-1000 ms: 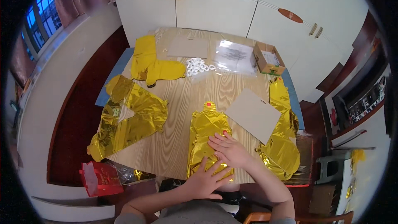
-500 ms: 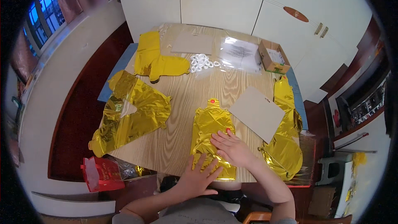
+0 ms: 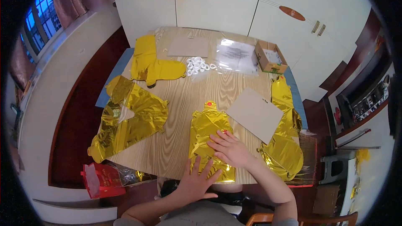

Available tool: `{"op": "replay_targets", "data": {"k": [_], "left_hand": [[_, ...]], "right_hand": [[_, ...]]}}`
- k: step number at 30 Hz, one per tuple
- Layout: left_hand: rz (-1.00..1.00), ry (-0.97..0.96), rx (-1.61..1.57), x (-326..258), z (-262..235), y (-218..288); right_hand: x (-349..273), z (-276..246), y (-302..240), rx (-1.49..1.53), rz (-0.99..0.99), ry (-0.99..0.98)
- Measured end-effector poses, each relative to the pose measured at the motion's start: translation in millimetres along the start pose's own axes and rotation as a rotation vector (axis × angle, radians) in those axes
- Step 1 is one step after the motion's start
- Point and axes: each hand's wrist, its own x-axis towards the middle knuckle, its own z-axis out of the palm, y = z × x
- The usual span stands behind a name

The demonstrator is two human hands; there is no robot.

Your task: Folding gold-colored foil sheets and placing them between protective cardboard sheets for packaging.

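A flat gold foil balloon [image 3: 208, 120] lies at the near middle of the table, with a red dot on its top tab and another at its right side. My right hand [image 3: 231, 150] rests flat on its right half, fingers stretched out. Spread over the balloon's lower left edge are the fingers of my left hand [image 3: 199, 184], whose palm hangs by the table's front edge. Neither hand grips anything. Next to the balloon's upper right side is a grey-beige cardboard sheet [image 3: 255, 115] with a small slot.
More gold foil balloons lie at the left [image 3: 144, 111], far left [image 3: 144, 58] and right [image 3: 282, 150]. Farther back are white rings [image 3: 197, 65], another cardboard sheet [image 3: 188, 47], clear plastic bags [image 3: 236, 58] and an open cardboard box [image 3: 270, 58]. A red bag [image 3: 102, 180] sits below the table's left corner.
The whole view has shifted slightly, so the table appears a little farther left. Both hands stay on the foil balloon in nearly the same pose.
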Motion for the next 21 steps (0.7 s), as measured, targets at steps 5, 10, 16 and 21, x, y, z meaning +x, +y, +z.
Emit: {"op": "replay_targets", "data": {"k": [5,10,16,21], "left_hand": [[0.007,0.002,0.018,0,1,0],[-0.024,-0.015,-0.025,2,-1,2],[-0.037,-0.032,-0.009,1,-2,2],[-0.04,-0.081,0.012,4,-3,2]], "right_hand": [[3,-5,3,0.023,-0.007,-0.003],[0,-4,17,0.213,0.059,0.088],[-35,-33,-31,0.057,0.092,0.187],[-86,-9,-90,-0.099,-0.081,0.121]]}}
